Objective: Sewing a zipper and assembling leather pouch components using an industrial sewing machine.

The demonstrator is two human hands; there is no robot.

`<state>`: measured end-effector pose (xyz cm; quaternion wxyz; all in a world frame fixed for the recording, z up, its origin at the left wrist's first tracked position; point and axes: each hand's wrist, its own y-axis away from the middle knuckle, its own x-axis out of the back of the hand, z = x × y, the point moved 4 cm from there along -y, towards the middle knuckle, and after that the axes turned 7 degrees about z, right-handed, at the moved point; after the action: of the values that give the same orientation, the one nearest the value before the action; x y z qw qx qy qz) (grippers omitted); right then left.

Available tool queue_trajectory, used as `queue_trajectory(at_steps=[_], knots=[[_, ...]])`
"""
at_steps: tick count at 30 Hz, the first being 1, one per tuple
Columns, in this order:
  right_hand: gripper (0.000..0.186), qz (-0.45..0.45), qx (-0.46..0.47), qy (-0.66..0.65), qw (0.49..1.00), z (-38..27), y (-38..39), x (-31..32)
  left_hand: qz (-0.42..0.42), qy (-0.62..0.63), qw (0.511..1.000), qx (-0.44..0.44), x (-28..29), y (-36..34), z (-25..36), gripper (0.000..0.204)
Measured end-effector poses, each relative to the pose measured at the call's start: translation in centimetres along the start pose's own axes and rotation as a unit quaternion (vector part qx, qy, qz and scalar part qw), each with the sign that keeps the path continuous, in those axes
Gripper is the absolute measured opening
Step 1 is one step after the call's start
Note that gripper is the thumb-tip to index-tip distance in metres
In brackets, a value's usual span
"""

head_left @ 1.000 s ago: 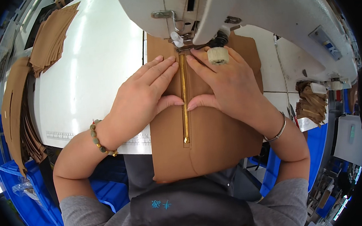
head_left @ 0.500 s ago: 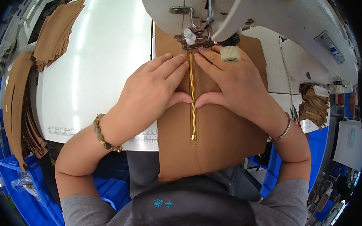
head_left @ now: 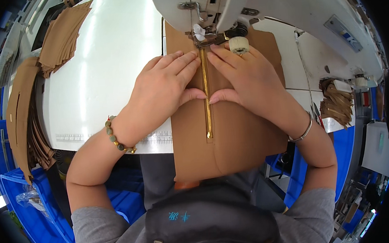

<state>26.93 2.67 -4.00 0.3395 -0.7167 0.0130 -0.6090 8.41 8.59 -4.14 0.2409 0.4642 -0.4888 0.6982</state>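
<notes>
A brown leather panel [head_left: 241,141] lies on the sewing table, its near end hanging over the edge toward my lap. Down its middle runs a gold metal zipper [head_left: 209,116] set in a narrow slot, the pull at the near end. My left hand [head_left: 163,87] rests flat on the panel left of the zipper. On the other side, my right hand [head_left: 247,75] presses flat with fingers spread. Both thumbs point inward and nearly meet over the zipper. Just beyond my fingertips, the sewing machine's presser foot [head_left: 204,41] stands over the zipper's far end.
The sewing machine [head_left: 285,6] fills the far right. Brown leather pieces are stacked at the far left [head_left: 64,38], and more strips hang over the left edge [head_left: 22,106]. Bundled brown scraps [head_left: 336,102] lie at right. Blue bins [head_left: 33,200] stand below the table.
The panel and both hands have slid away from me toward the presser foot, so the zipper's near end sits farther up. My hands keep the same flat pose.
</notes>
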Motion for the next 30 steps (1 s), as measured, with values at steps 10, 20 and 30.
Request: queue_trajectory(at_steps=[10, 20, 30], knots=[[0.073, -0.100, -0.003, -0.042, 0.994, -13.4, 7.4, 2.9, 0.028, -0.004, 1.000, 0.011, -0.5, 0.6, -0.3, 0.064], [0.050, -0.037, -0.122, -0.222, 0.967, -10.4, 7.1, 4.5, 0.095, 0.014, 0.991, 0.093, 3.5, 4.2, 0.5, 0.039], [0.041, -0.040, -0.217, -0.356, 0.908, -9.5, 7.0, 5.1, 0.139, 0.098, 0.985, 0.015, 3.8, 8.7, 7.6, 0.024]])
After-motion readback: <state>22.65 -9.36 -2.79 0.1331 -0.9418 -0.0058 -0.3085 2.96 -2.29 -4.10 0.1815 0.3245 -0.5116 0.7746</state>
